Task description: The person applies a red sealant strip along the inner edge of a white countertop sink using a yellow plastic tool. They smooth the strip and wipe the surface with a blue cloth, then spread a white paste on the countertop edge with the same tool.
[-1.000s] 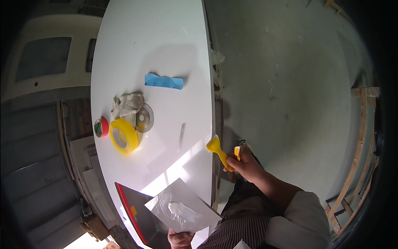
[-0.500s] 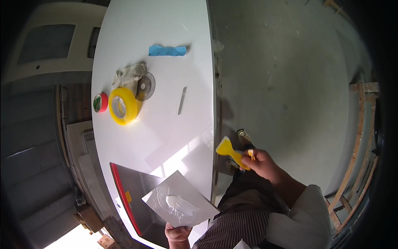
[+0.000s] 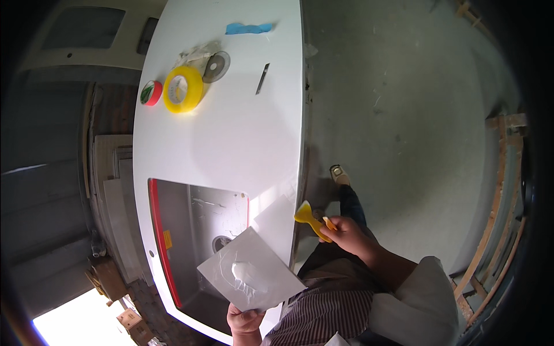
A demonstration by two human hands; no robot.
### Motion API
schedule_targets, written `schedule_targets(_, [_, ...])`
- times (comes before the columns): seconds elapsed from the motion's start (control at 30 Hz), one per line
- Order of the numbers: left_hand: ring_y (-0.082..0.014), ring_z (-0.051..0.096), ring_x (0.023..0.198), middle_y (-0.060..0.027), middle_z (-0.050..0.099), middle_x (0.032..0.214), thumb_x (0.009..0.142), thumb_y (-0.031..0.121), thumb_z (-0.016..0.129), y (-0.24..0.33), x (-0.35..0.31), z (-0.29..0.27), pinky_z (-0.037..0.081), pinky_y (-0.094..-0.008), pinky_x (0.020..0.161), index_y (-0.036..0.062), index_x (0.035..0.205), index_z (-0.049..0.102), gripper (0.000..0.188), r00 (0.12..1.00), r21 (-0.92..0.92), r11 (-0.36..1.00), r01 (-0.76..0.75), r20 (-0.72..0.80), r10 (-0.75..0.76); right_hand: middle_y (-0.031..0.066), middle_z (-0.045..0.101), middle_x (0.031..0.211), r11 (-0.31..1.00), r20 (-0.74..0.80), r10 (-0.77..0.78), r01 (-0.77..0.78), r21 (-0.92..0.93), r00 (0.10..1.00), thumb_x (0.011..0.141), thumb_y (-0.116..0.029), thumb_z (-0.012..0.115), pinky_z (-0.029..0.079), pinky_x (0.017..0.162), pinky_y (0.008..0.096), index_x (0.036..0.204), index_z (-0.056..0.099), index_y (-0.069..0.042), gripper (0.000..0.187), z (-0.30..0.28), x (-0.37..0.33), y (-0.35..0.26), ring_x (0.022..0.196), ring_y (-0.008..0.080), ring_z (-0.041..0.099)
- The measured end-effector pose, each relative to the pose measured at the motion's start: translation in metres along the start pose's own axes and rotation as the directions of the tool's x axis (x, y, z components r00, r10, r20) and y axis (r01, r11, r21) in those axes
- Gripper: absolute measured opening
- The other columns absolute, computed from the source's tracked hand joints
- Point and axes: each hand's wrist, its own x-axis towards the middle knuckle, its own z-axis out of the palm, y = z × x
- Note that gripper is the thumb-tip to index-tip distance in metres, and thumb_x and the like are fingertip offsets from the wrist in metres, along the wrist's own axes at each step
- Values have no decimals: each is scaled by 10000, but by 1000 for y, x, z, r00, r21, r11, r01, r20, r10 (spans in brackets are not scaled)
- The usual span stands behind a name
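My left hand (image 3: 245,322) grips the lower corner of a flat, pale square board (image 3: 268,262). A smear of white paste (image 3: 243,273) lies on the board's upper face. The board is held over the sink's near side. In my right hand (image 3: 348,235) is a small yellow scraper (image 3: 311,222), held by its handle with the wide blade pointing up and left. Something small and pale orange shows between those fingers; I cannot make out what it is. The scraper is apart from the board, just beyond the countertop's right edge.
A white countertop (image 3: 242,144) holds a sink (image 3: 182,219) with red tape along its left rim. Farther up lie a yellow tape roll (image 3: 196,92), a red tape roll (image 3: 152,93), a grey disc (image 3: 217,67), a crumpled cloth (image 3: 193,53), a thin blade (image 3: 262,79) and a blue strip (image 3: 248,29).
The view has shifted along the countertop, so its items sit higher and more of the sink shows, drain included. Both hands keep hold of the board and the scraper.
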Motion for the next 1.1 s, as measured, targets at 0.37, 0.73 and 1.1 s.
schedule_targets(0.37, [-393,557,1234,-204,594,1298,831,-74,543,-18,-16,42,424,-562,1052,-58,1284,574,455,991,377,917,134,-50,-124,25,659,772,925,286,-52,154,-347,957,957,-95,661,502,600,231,1018,660,19,128,58,-110,-106,649,88,647])
schedule_targets(0.73, [-250,594,1148,-164,607,1255,944,-19,553,-58,-52,50,471,-348,1000,-79,1309,543,370,993,350,936,35,-120,8,47,670,796,867,362,248,-39,-498,899,964,-108,637,490,573,240,964,635,16,124,59,-113,-75,612,97,650])
schedule_targets(1.1, [-440,536,1255,-227,580,1325,830,-80,519,-61,-109,1,410,-618,1071,-66,1252,593,428,988,33,999,0,-154,5,26,711,845,983,44,-46,37,178,998,1022,-294,570,356,575,192,1042,611,-96,204,45,-16,15,666,17,491])
